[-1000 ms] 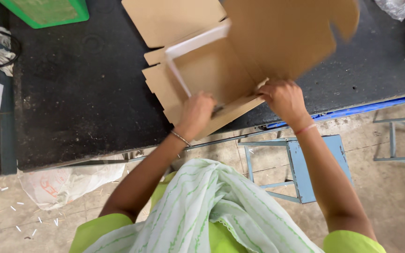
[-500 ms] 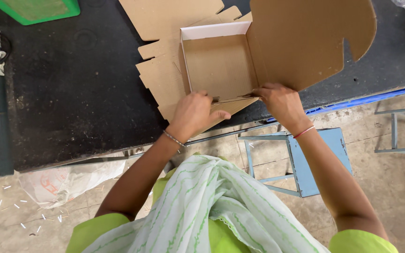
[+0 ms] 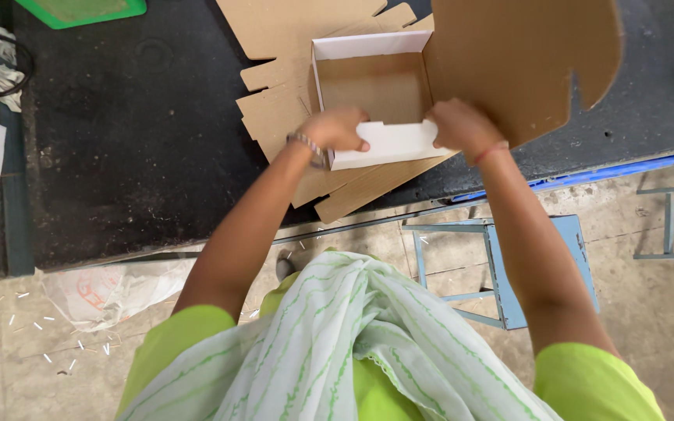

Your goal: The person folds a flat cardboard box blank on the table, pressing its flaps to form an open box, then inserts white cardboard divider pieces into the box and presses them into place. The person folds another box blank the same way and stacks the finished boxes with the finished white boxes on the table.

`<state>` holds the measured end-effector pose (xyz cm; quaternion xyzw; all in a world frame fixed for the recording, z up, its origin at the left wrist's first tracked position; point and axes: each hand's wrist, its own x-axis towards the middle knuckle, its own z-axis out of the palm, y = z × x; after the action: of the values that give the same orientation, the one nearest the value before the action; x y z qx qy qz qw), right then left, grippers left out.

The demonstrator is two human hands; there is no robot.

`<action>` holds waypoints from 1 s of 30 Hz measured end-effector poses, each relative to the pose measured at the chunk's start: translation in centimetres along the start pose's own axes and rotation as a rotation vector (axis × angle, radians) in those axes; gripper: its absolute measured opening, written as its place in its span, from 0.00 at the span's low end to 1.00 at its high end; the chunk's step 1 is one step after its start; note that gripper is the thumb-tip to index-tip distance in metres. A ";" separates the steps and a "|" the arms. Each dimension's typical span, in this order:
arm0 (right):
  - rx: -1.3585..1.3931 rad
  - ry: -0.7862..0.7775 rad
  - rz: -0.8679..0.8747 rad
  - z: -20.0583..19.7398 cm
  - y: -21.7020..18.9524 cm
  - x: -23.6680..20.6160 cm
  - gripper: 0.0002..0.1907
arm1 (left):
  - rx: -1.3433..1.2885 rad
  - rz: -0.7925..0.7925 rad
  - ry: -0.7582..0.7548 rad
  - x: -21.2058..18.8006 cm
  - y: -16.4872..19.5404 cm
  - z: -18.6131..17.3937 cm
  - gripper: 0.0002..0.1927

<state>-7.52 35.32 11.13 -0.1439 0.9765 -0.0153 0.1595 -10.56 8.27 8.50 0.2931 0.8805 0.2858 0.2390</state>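
Front flap point(image 3: 390, 143) now raised white-side out; left hand point(image 3: 335, 129), right hand point(image 3: 459, 125) both gripping it

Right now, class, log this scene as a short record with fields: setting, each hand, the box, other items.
Setting: black worktable, tiled floor
Left hand: grips white front flap of cardboard box
Right hand: grips the same flap's other end
Box: open, lid raised
Under box: flat cardboard blanks
Other: green tray, blue stool
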 end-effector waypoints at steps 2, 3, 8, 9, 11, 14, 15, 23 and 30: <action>0.085 -0.097 -0.011 -1.1 -0.2 1.7 0.30 | 0.020 -0.092 -0.149 1.6 -0.3 -0.7 0.24; 0.128 -0.121 -0.032 -1.3 -0.4 2.0 0.33 | 0.058 -0.132 -0.081 1.9 -0.2 -0.5 0.26; 0.035 0.153 -0.135 -0.3 -0.8 -0.6 0.35 | 0.256 0.153 0.537 -0.1 1.5 3.7 0.20; 0.052 0.171 -0.217 0.4 -0.9 -1.7 0.33 | 0.249 0.158 0.559 -1.2 1.8 5.2 0.16; 0.120 0.169 -0.355 1.5 -1.3 -3.0 0.31 | 0.232 0.166 0.610 -3.0 2.4 7.4 0.10; 0.242 0.161 -0.383 3.3 -2.7 -4.4 0.29 | 0.218 0.125 0.517 -4.4 2.5 8.7 0.17; 0.244 0.201 -0.303 3.6 -3.2 -4.4 0.22 | 0.223 0.141 0.527 -4.5 2.6 8.8 0.16; 0.189 0.374 -0.209 3.8 -4.3 -3.7 0.26 | 0.239 0.169 0.567 -4.5 3.8 8.4 0.14; 0.039 0.304 -0.097 5.1 -3.6 -2.9 0.30 | 0.210 0.094 0.479 -2.6 2.3 10.1 0.15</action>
<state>-2.26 32.79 7.51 -0.1838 0.9809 -0.0634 0.0117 -1.92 11.76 3.33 0.2808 0.9223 0.2648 -0.0212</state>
